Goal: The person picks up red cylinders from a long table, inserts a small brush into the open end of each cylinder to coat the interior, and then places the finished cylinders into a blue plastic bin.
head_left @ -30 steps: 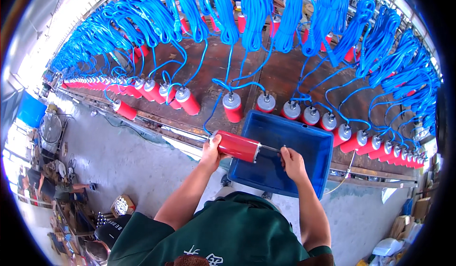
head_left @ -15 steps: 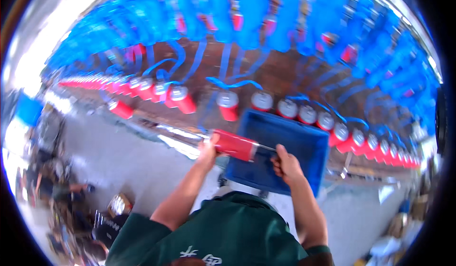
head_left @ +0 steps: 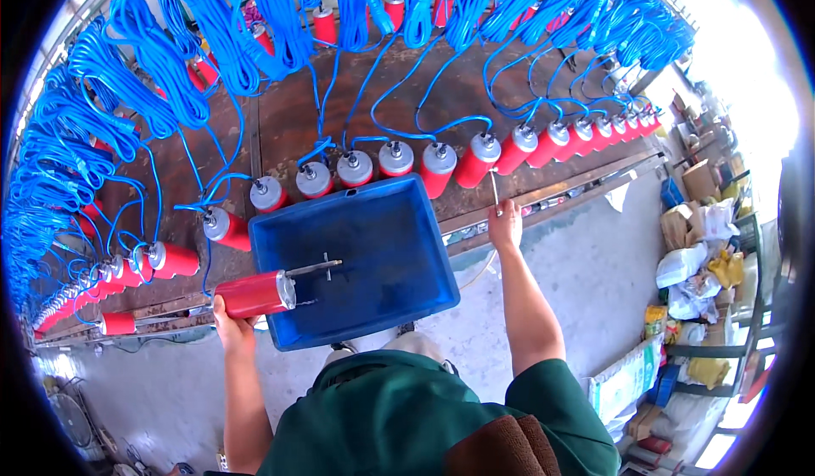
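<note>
My left hand (head_left: 233,326) is wrapped round the base of a red cylinder (head_left: 248,296) with a silver metal end cap. The cylinder lies sideways over the left side of a blue plastic tray (head_left: 441,259). From its cap a thin shaft (head_left: 307,269) with a small crosspiece points right, over the tray. Off to the right, my right hand (head_left: 506,226) is closed on a thin metal rod (head_left: 495,189) at the bench's front edge. The rod's upper end stands up close to the red cylinders in the row; its lower part is hidden in my fingers.
A row of red cylinders (head_left: 438,166) with silver tops and blue cables lines the brown bench (head_left: 280,128). Coiled blue cables (head_left: 276,17) hang behind it. A shelf (head_left: 722,353) with bags and boxes is at right. Grey floor (head_left: 560,281) lies below the bench.
My right hand has left the shaft of the held cylinder and moved right to the rod at the bench edge. My left hand still holds the cylinder. The view has turned and sharpened.
</note>
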